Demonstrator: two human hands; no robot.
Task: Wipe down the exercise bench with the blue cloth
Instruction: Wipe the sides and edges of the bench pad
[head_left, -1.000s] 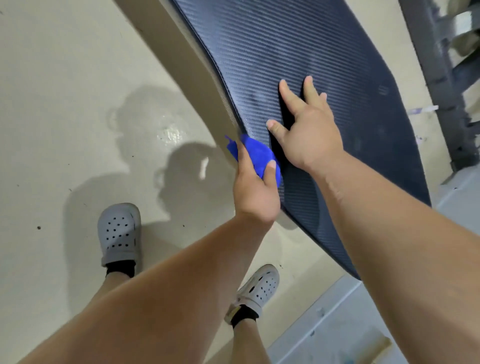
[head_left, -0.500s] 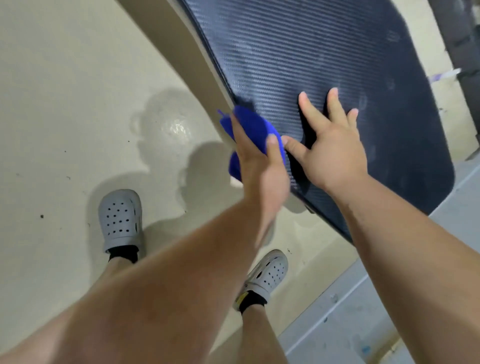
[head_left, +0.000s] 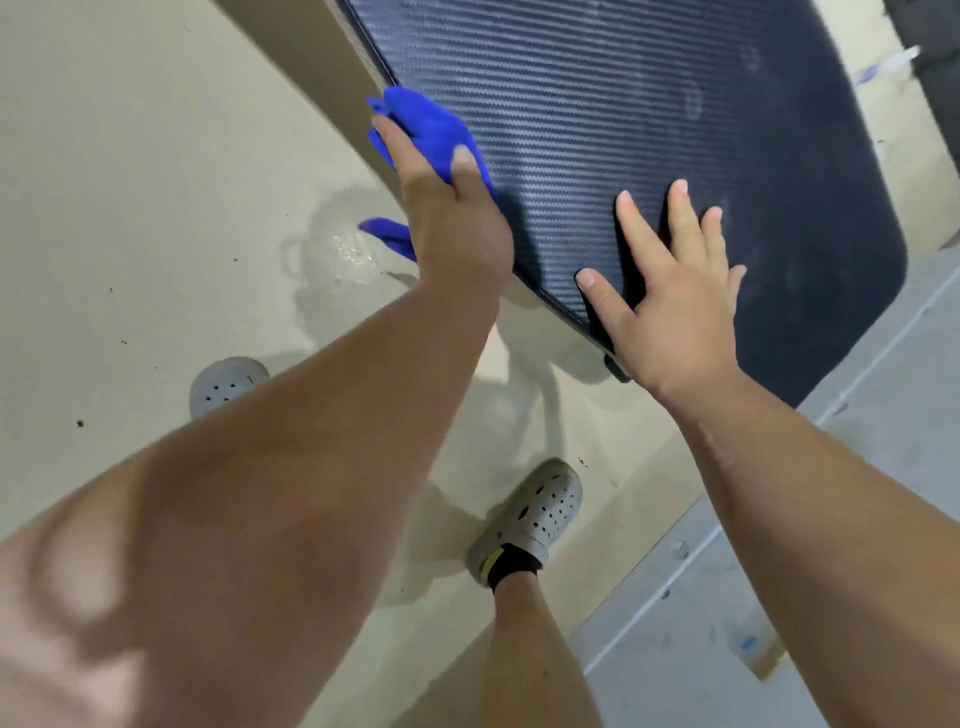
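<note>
The left hand (head_left: 457, 223) has slid the blue cloth (head_left: 434, 132) farther up the bench (head_left: 649, 104).

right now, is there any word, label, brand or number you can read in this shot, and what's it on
No readable text in this view.
Bench pad: woven pattern only, no label.
Blue cloth: plain, no tag showing.
Grey clog: no logo visible.
Small blue mark on a scrap, lower right floor: too blurred to read.

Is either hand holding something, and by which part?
The left hand grips the blue cloth around its bunched middle, ends poking out. The right hand holds nothing, flat on the bench.
</note>
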